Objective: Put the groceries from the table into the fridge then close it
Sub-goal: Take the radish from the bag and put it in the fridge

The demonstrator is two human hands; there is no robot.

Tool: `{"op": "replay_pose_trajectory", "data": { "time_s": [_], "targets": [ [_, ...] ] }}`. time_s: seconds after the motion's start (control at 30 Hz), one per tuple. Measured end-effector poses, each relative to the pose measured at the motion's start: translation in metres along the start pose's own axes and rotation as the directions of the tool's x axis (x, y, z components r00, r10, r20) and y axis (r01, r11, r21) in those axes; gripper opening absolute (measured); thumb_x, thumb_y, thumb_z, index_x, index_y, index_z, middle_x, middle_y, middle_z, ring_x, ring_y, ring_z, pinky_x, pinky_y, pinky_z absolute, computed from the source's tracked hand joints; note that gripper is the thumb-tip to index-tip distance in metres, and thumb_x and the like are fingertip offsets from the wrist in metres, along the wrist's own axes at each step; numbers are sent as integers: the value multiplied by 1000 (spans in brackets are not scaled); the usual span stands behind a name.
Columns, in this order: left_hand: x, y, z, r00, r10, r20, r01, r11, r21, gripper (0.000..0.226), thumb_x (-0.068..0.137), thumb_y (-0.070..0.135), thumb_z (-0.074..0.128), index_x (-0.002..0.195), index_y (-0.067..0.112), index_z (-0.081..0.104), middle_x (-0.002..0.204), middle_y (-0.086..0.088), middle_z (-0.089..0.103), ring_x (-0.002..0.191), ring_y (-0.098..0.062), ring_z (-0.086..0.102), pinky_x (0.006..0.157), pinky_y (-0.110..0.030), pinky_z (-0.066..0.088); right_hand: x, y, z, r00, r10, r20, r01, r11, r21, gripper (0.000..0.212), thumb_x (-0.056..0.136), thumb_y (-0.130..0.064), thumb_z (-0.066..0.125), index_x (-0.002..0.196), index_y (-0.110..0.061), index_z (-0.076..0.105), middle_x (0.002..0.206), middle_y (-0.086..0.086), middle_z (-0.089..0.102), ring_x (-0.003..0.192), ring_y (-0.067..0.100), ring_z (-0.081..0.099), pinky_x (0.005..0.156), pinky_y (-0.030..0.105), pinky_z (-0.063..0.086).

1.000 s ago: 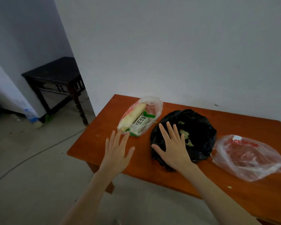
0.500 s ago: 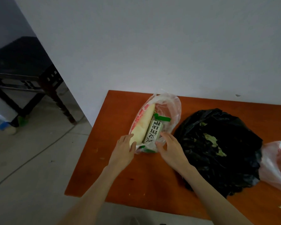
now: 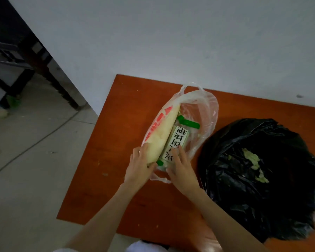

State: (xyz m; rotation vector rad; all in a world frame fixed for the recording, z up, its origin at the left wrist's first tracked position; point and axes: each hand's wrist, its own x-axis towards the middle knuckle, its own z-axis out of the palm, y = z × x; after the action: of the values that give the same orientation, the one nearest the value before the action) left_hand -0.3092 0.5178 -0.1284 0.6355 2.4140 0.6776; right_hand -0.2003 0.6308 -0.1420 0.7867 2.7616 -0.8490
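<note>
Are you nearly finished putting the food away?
Not nearly. Nothing looks put away yet: the clear bag with the white radish and labelled packet sits on the orange table, and so does the black bag. Right now the left hand and right hand are gripping the clear bag's near end. The fridge isn't in view, so carrying everything over and closing it is left.

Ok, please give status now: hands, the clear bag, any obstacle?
Left hand and right hand gripping clear bag at near end. Bag on table. Black bag alongside, not blocking.
</note>
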Motion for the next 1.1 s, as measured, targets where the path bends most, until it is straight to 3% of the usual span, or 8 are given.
{"op": "replay_pose_trajectory", "data": {
  "time_s": [0.27,0.4,0.5,0.57,0.67,0.8,0.93,1.1],
  "targets": [
    [18,7,-5,993,-119,-20,120,993,16,89,70,39,75,140,21,23,126,-9,49,107,-24,54,92,-40,49,0,8,9,997,-18,70,23,997,-72,72,97,-34,41,149,-22,-7,153,5,-24,140,24,-25,112,31,-10],
    [17,23,-33,991,-133,29,136,964,-231,73,78,40,68,138,16,34,116,5,54,81,-8,60,58,-17,54,3,13,3,993,-29,114,35,998,-50,63,99,-40,31,148,-25,-6,154,3,-22,138,19,-26,111,31,-13],
    [19,39,-54,968,-197,158,252,794,-554,49,87,39,56,125,10,49,100,2,60,84,-11,58,67,-21,48,9,13,-7,985,-17,171,-2,994,114,57,99,-42,32,149,-25,12,155,-5,-12,140,13,-20,113,32,-8],
    [14,44,-63,927,-217,306,375,557,-741,42,88,39,53,118,9,51,103,-6,60,96,-19,57,85,-32,47,15,8,-21,981,47,186,-89,970,227,49,99,-38,33,142,-15,36,153,5,22,143,20,15,116,37,9],
    [1,38,-61,908,-179,379,416,491,-765,46,81,39,55,116,10,49,114,-9,57,106,-24,55,90,-35,46,26,-12,-53,953,299,39,-264,767,585,52,99,-38,35,111,7,58,85,12,61,77,22,59,76,34,49],
    [-17,24,-53,879,-140,456,468,435,-769,27,80,35,54,100,17,51,112,-10,57,103,-24,55,84,-32,48,55,-30,-70,881,381,281,-431,400,809,68,85,-59,52,115,1,58,114,19,64,99,34,64,88,46,53],
    [-31,14,-57,890,-76,450,410,566,-715,52,71,40,57,116,17,45,116,-1,54,107,-18,55,81,-28,50,56,-45,-71,804,253,539,-543,-58,838,58,77,-47,69,115,-7,51,113,12,61,100,27,62,83,41,54],
    [-43,13,-84,853,15,522,342,740,-580,59,68,43,61,120,23,41,122,3,50,109,-14,55,77,-24,53,33,-55,-73,864,210,457,-428,-171,887,41,80,-31,70,109,-9,52,112,13,61,102,28,59,81,42,52]
  ]
}}
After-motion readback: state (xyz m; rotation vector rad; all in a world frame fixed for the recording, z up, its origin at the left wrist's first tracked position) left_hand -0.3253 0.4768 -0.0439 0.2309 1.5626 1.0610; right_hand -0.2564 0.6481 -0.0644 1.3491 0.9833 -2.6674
